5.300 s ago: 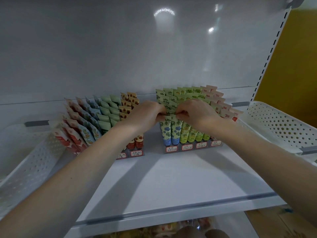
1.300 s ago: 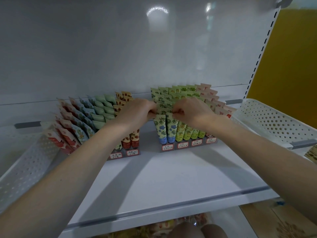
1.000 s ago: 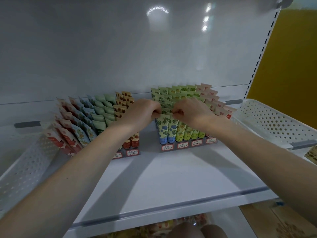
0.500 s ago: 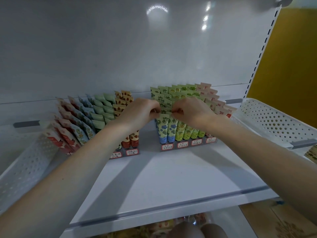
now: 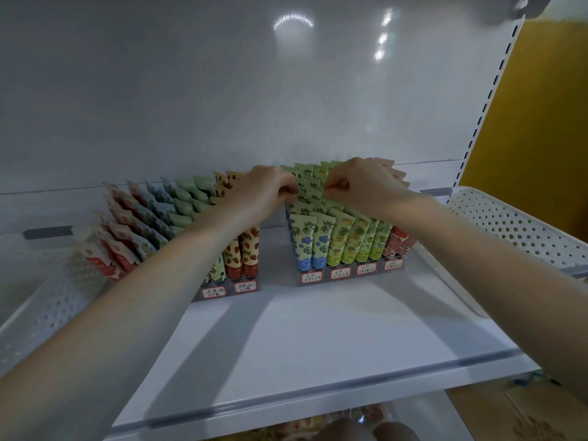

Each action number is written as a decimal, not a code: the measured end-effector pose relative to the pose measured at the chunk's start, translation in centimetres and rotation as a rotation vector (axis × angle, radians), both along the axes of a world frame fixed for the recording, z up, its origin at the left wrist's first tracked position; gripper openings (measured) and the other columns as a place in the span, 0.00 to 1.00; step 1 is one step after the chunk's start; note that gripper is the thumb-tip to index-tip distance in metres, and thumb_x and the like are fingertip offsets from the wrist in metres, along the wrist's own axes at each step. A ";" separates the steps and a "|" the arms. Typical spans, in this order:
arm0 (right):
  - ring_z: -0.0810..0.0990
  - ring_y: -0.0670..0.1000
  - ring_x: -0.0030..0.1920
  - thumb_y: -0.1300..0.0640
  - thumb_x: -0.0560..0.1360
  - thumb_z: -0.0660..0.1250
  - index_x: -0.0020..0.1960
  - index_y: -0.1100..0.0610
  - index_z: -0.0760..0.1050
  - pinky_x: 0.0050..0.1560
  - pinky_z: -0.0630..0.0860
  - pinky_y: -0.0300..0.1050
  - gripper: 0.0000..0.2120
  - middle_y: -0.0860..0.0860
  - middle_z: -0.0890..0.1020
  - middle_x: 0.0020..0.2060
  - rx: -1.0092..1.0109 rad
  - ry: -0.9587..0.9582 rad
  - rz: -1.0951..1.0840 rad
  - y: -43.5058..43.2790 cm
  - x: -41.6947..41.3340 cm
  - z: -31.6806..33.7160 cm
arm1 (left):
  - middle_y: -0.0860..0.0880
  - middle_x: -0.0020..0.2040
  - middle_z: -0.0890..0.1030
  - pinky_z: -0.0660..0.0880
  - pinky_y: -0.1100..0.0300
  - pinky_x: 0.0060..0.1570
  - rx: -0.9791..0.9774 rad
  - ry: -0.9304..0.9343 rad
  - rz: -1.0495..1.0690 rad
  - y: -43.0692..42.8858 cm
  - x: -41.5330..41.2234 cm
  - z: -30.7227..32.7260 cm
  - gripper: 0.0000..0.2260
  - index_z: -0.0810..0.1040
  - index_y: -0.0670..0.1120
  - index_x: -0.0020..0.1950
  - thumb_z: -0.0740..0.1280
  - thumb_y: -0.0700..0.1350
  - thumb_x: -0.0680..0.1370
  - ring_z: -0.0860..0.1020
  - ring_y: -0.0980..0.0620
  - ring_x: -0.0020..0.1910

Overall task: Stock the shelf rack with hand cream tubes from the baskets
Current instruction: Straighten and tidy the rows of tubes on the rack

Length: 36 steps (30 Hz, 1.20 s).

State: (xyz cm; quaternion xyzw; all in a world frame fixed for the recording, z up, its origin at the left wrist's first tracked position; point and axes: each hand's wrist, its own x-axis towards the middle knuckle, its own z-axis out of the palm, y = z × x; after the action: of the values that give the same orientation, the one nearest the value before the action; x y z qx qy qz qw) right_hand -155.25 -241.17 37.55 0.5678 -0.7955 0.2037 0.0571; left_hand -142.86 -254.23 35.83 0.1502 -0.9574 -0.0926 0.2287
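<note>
Floral hand cream tubes (image 5: 313,240) stand tiered; left hand (image 5: 267,192) and right hand (image 5: 361,186), grips clamped on far crimped tops; fingertips hidden.

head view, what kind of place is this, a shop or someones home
Probably a shop: a white shelf with a slotted upright, tiered racks of hand cream tubes with handwritten labels in front, and perforated baskets beside them. The left hand and right hand pinch a tube.

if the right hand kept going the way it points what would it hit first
Probably the tube tops the right hand pinches, then the left hand; depth is unclear.
</note>
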 end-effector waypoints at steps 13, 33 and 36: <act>0.80 0.53 0.48 0.65 0.76 0.60 0.52 0.60 0.81 0.52 0.78 0.50 0.11 0.52 0.82 0.50 0.139 0.063 0.109 -1.4 -0.2 -0.5 | 0.45 0.49 0.82 0.69 0.61 0.46 -0.022 -0.072 -0.005 -0.4 -0.8 -0.4 0.08 0.82 0.41 0.53 0.67 0.38 0.76 0.78 0.47 0.49; 0.81 0.54 0.47 0.63 0.76 0.62 0.50 0.63 0.80 0.52 0.78 0.51 0.09 0.55 0.83 0.47 0.073 -0.022 0.081 -1.1 -0.6 0.0 | 0.43 0.51 0.82 0.73 0.53 0.53 0.024 -0.039 0.004 -0.9 -0.5 0.2 0.08 0.81 0.40 0.53 0.65 0.40 0.77 0.78 0.46 0.50; 0.81 0.54 0.47 0.63 0.76 0.61 0.50 0.63 0.81 0.51 0.78 0.50 0.10 0.55 0.82 0.47 0.066 -0.020 0.073 -1.2 -0.4 -0.1 | 0.43 0.50 0.81 0.74 0.53 0.51 0.000 -0.019 0.019 -0.9 -0.7 0.1 0.08 0.81 0.39 0.53 0.65 0.41 0.78 0.78 0.46 0.49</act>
State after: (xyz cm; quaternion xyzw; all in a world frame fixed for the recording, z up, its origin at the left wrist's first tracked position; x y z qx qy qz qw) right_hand -155.69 -242.40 37.45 0.5960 -0.7811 0.1848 0.0230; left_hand -143.57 -255.17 35.91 0.1601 -0.9580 -0.0890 0.2206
